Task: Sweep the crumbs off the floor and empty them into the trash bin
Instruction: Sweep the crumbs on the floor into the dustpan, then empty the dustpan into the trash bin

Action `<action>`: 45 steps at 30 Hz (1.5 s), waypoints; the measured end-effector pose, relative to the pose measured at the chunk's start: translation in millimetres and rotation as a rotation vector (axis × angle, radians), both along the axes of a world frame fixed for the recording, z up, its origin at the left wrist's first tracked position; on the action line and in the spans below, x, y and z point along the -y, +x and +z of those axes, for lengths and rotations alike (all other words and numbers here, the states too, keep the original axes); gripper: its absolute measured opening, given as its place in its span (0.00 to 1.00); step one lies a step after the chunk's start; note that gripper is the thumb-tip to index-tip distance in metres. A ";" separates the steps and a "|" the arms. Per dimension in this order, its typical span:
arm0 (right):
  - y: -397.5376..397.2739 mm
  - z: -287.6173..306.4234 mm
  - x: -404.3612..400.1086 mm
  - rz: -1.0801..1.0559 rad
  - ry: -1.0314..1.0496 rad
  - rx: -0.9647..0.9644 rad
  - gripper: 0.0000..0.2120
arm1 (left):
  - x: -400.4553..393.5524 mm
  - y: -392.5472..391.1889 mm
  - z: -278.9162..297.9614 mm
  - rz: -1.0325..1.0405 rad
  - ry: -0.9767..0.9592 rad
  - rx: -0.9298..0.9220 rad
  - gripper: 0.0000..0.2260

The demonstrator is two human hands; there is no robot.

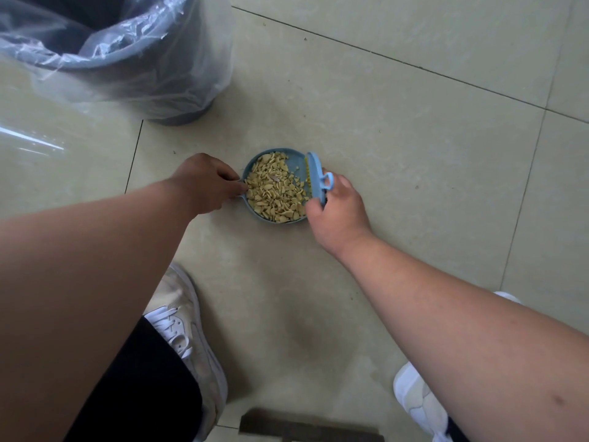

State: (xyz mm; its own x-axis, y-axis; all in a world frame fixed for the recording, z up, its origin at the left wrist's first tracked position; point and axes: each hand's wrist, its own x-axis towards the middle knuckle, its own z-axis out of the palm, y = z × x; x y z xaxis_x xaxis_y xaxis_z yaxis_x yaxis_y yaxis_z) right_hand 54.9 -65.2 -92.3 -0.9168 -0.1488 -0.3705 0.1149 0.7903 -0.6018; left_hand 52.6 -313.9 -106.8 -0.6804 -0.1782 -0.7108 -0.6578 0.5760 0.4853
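The crumbs [274, 193] lie heaped in a small blue dustpan [294, 161] resting on the tiled floor [398, 138] at frame centre. At the pan's 9 o'clock the left hand [204, 181] has its fingers closed on the handle, likely steadying it. At 3 o'clock the right hand [338, 208] grips a small blue brush [317, 178] stood against the pan's open edge, apparently walling the pile in. The lined trash bin [127, 52] waits at 10 o'clock, well apart; emptying seems next.
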 end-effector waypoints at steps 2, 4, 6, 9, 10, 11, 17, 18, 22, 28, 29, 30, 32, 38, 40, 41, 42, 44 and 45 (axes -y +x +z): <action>-6.5 4.5 -11.9 0.003 0.025 -0.032 0.02 | -1.9 -2.7 2.7 0.021 0.029 -0.007 0.04; -13.9 11.4 -24.1 -0.035 0.029 -0.022 0.04 | -4.4 -6.7 7.7 0.033 0.051 -0.024 0.05; -22.3 20.4 -33.1 -0.109 -0.001 -0.025 0.06 | -9.0 -11.0 13.8 0.034 0.060 -0.043 0.06; -33.8 36.4 -42.4 -0.178 -0.061 -0.029 0.08 | -19.1 -19.4 24.9 0.064 0.087 -0.070 0.06; -37.4 42.2 -45.0 -0.188 -0.076 -0.036 0.07 | -22.4 -22.9 29.3 0.067 0.093 -0.075 0.06; -40.7 47.9 -47.5 -0.199 -0.085 -0.042 0.06 | -25.0 -26.9 34.0 0.070 0.103 -0.078 0.07; -56.8 93.7 -62.0 -0.278 -0.120 -0.084 0.06 | -37.3 -47.0 79.7 0.010 0.095 -0.133 0.07; -60.0 102.2 -64.4 -0.285 -0.114 -0.094 0.06 | -38.8 -51.1 91.0 -0.013 0.066 -0.136 0.07; -73.8 139.7 -72.1 -0.310 -0.118 -0.137 0.07 | -40.5 -74.1 139.1 -0.068 0.007 -0.161 0.08; -83.2 192.9 -73.4 -0.326 -0.168 -0.219 0.08 | -42.0 -96.7 203.9 -0.138 -0.026 -0.247 0.07; -84.5 201.4 -72.8 -0.327 -0.179 -0.232 0.08 | -41.8 -99.3 214.7 -0.151 -0.037 -0.252 0.07; -85.8 209.5 -71.9 -0.330 -0.191 -0.240 0.07 | -40.7 -102.7 224.5 -0.162 -0.051 -0.259 0.08; -88.4 226.9 -70.8 -0.335 -0.210 -0.247 0.08 | -36.8 -108.6 242.4 -0.176 -0.077 -0.267 0.09; -102.1 273.3 -66.2 -0.320 -0.239 -0.250 0.09 | -25.7 -123.7 287.3 -0.189 -0.075 -0.322 0.09; -105.5 284.5 -63.7 -0.325 -0.256 -0.260 0.09 | -22.4 -127.2 299.8 -0.190 -0.093 -0.328 0.09; -106.3 289.1 -61.9 -0.329 -0.265 -0.262 0.08 | -19.9 -128.5 304.3 -0.193 -0.096 -0.329 0.09; -107.0 292.6 -59.3 -0.330 -0.274 -0.262 0.08 | -16.6 -130.1 307.1 -0.195 -0.088 -0.333 0.09; -109.1 297.7 -52.6 -0.320 -0.294 -0.263 0.06 | -8.4 -132.7 310.0 -0.196 -0.067 -0.342 0.08; -110.5 299.0 -48.6 -0.314 -0.302 -0.263 0.06 | -4.3 -133.5 311.0 -0.197 -0.069 -0.339 0.07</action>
